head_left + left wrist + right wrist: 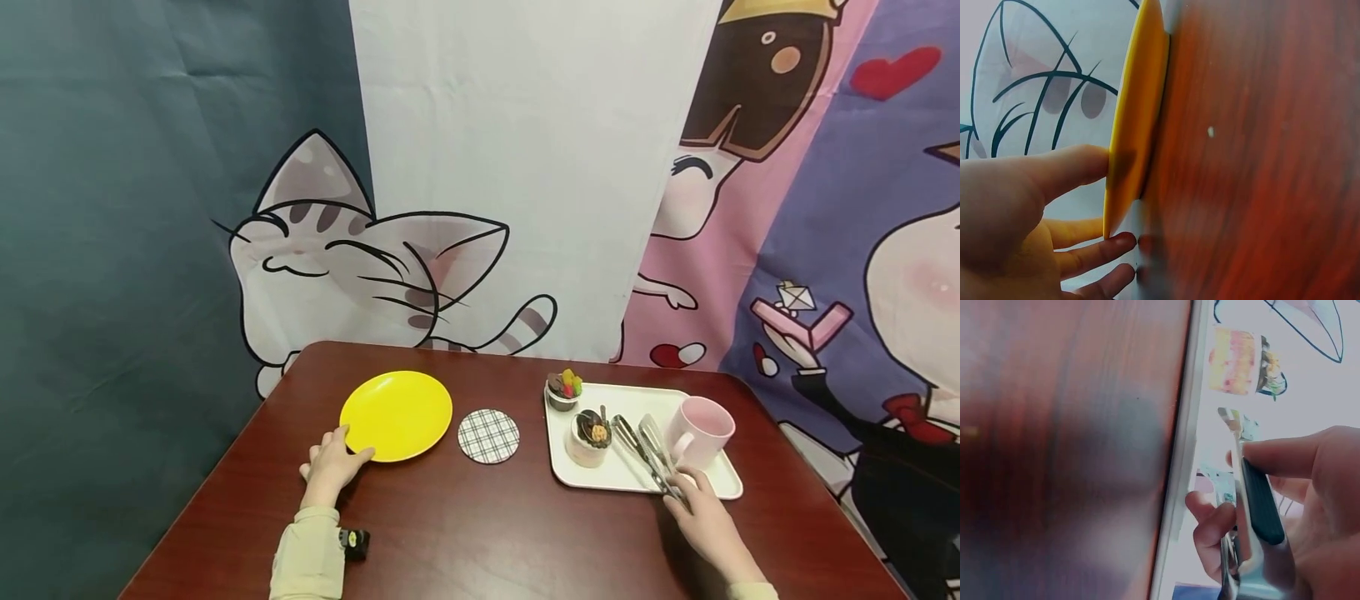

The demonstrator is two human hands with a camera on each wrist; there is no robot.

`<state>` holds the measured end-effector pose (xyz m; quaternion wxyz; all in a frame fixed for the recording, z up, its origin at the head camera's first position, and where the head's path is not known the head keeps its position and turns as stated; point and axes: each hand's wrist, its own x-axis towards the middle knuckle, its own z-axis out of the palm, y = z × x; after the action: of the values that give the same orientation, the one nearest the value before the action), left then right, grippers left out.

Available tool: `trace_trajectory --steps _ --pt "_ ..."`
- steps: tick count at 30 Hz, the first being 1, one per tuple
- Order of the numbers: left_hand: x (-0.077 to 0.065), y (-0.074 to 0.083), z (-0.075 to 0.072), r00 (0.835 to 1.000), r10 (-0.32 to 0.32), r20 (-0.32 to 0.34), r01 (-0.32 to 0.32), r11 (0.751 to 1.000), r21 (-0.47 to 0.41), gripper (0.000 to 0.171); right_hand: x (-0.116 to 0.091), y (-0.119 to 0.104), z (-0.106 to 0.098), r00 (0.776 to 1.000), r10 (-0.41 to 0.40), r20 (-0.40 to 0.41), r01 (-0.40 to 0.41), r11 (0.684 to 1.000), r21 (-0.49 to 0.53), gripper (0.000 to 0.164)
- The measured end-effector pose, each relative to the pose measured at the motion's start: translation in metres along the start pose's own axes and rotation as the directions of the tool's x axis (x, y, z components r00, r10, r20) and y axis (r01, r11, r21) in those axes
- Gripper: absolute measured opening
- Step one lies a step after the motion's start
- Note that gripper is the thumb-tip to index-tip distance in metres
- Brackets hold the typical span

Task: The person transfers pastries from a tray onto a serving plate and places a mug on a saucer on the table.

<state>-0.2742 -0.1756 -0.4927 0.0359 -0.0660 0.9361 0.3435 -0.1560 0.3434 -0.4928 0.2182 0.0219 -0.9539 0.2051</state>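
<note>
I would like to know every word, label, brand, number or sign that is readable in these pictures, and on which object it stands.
No words, brands or numbers can be read.
Black device at the left wrist: a small yellow-green mark, too small to read.
Yellow plate, pink mug and tongs: no visible text.
Coaster: only a checked pattern.
Backdrop: drawings only, including a red heart.

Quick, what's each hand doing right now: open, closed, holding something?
Left hand: open, touching the rim of the yellow plate.
Right hand: closed, holding the tongs.
</note>
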Motion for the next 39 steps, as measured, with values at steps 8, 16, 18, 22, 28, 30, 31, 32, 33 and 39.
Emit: trace_trajectory --steps 8,16,18,22,28,30,31,32,33,39 --pt "0.004 -0.003 -0.002 1.0 -0.016 0.02 0.016 1.0 0.012 0.076 -0.013 -0.005 -0.016 0.993 -0.07 -0.092 0.068 0.997 -0.03 0.027" --pt "0.005 -0.001 -0.004 0.999 -0.023 0.023 0.022 1.0 0.005 0.077 -0.018 -0.003 -0.037 0.985 -0.162 -0.065 0.16 0.987 -0.036 0.028" --pt "0.005 -0.001 -0.004 0.999 -0.025 0.025 0.025 1.0 0.006 0.077 -0.019 -0.004 -0.038 0.978 -0.202 -0.045 0.202 0.979 0.005 0.028" --pt "0.005 -0.001 -0.004 0.999 -0.03 0.03 0.03 1.0 0.008 0.077 -0.018 -0.01 -0.034 0.968 -0.253 0.008 0.252 0.966 0.066 0.028" --pt "0.006 -0.001 -0.003 0.999 -0.022 0.029 0.022 1.0 0.005 0.076 -0.005 -0.026 -0.027 0.979 -0.189 0.078 0.184 0.981 0.067 0.026" --pt "0.006 -0.002 -0.002 0.999 -0.021 0.026 0.021 1.0 0.003 0.076 -0.001 -0.031 -0.026 0.983 -0.154 0.097 0.15 0.987 0.053 0.026" --pt "0.006 -0.002 -0.002 0.999 -0.022 0.025 0.022 1.0 0.004 0.076 0.002 -0.033 -0.025 0.984 -0.142 0.108 0.138 0.989 0.048 0.026" --pt "0.006 -0.002 -0.002 0.999 -0.021 0.024 0.021 1.0 0.005 0.076 0.004 -0.035 -0.025 0.984 -0.131 0.121 0.127 0.991 0.042 0.026" --pt "0.006 -0.003 -0.002 0.999 -0.021 0.024 0.021 1.0 0.006 0.076 0.006 -0.037 -0.024 0.984 -0.122 0.133 0.117 0.992 0.039 0.026" --pt "0.007 -0.005 -0.001 0.999 -0.026 0.021 0.026 1.0 0.012 0.077 0.017 -0.043 -0.016 0.978 -0.137 0.159 0.135 0.991 0.025 0.025"
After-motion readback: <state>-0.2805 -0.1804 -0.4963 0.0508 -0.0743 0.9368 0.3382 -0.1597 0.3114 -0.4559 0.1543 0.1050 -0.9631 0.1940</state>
